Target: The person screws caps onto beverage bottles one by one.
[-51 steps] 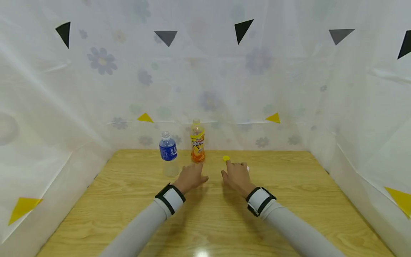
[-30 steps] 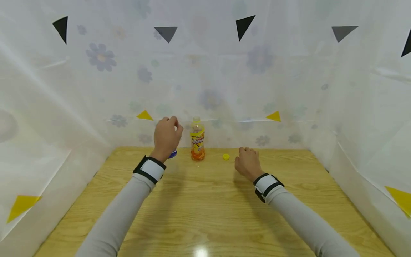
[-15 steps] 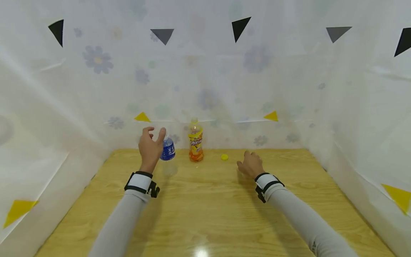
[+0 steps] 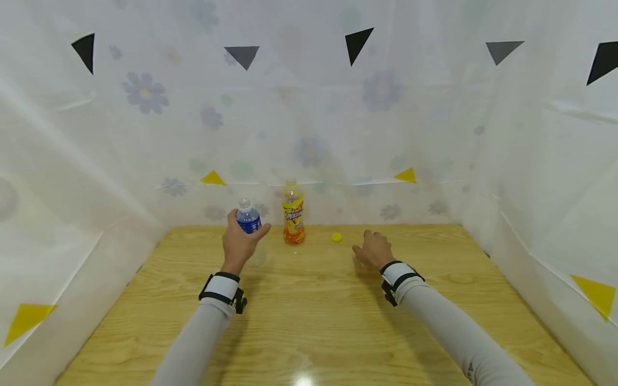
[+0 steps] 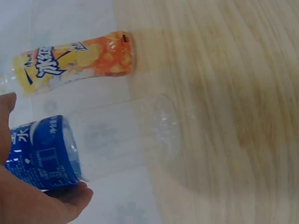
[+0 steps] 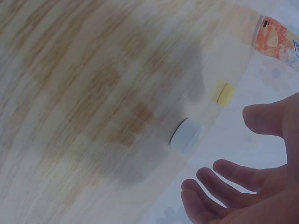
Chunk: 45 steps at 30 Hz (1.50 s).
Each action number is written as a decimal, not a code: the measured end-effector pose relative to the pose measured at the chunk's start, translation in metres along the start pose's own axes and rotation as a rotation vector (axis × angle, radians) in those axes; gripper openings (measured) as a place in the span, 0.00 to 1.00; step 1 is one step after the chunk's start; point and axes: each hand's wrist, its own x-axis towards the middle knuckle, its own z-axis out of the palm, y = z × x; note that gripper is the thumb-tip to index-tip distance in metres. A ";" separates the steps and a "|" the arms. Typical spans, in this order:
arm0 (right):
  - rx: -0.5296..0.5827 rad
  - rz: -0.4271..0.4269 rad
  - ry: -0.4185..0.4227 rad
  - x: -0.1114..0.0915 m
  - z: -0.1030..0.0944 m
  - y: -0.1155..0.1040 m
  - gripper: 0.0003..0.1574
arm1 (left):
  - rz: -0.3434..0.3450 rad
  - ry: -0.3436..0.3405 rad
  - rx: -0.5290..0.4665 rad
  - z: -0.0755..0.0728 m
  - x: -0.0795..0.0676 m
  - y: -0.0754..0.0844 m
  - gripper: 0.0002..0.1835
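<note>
A clear plastic bottle with a blue label (image 4: 248,223) stands uncapped at the left of the table. My left hand (image 4: 237,244) is around its label, fingers along the left side. The thumb sticks out straight at the right, and in the left wrist view it looks slightly apart from the label (image 5: 44,151). My right hand (image 4: 374,250) hovers low over the table with loosely bent, spread fingers and nothing in it. Just beyond those fingers lies a white cap (image 6: 187,135), hidden in the head view. A yellow cap (image 4: 336,237) lies left of that hand.
An uncapped bottle with a yellow-orange label (image 4: 293,217) stands right of the blue-labelled one, near the table's back edge. Pale floral sheeting (image 4: 309,123) rises behind the wooden table (image 4: 309,316) and along both sides.
My left hand rose above the blue-labelled bottle, swung to its left with spread fingers, then came down around its label. My right hand moved right, away from the yellow cap. Both bottles stayed put.
</note>
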 end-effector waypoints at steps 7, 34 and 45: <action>-0.001 -0.011 0.005 0.002 -0.001 -0.005 0.37 | 0.055 0.056 0.035 0.003 0.001 -0.007 0.41; 0.000 -0.057 0.063 0.001 -0.005 -0.010 0.33 | 0.356 -0.172 0.121 0.050 -0.042 0.061 0.39; 0.000 -0.059 0.066 0.000 -0.009 -0.012 0.32 | 0.393 -0.234 0.188 0.061 -0.048 0.069 0.38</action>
